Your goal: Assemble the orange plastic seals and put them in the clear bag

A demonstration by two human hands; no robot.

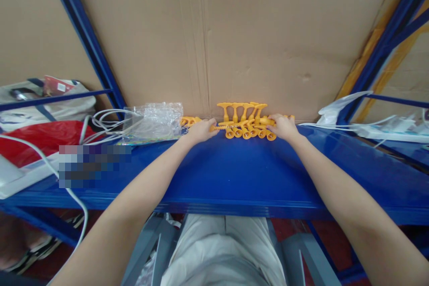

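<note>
A cluster of several yellow plastic pieces (244, 120) with T-shaped tops and round ends lies at the back of a blue shelf (241, 174), against a cardboard sheet (234, 40). My left hand (201, 130) is closed on the left end of the cluster. My right hand (284, 126) is closed on its right end. A few more yellow pieces (188, 120) lie just left of my left hand.
A crumpled clear plastic bag (152, 121) and white cables (103, 120) lie to the left on the shelf. Red and white bags (43, 134) sit at far left. White plastic bags (368, 118) lie at right. Blue rack posts (90, 49) frame the cardboard.
</note>
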